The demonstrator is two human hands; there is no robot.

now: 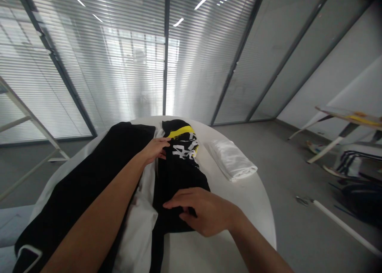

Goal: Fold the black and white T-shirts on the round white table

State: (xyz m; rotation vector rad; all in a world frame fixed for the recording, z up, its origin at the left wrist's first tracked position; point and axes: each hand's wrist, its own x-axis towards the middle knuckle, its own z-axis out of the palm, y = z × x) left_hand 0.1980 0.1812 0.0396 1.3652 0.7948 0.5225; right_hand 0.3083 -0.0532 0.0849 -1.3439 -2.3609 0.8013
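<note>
A black garment (176, 177) with a yellow stripe and white brush-like print lies partly folded on a round white table (238, 209). My left hand (155, 149) rests at its left edge beside the print, fingers stretched out and slightly bent over the cloth. Lower down, my right hand (205, 211) is over the plain black part, its fingers loosely curved and apart, holding nothing. Left of these lies a larger spread of black cloth (89, 165), partly hidden by my left forearm. White fabric (140, 221) shows between the two black parts.
A folded white cloth (231, 159) lies on the table's right side. Glass panels with blinds (134, 74) stand behind. At left is a white metal frame (32, 119). On the right are another table (349, 116) and a white pole (343, 225) on the floor.
</note>
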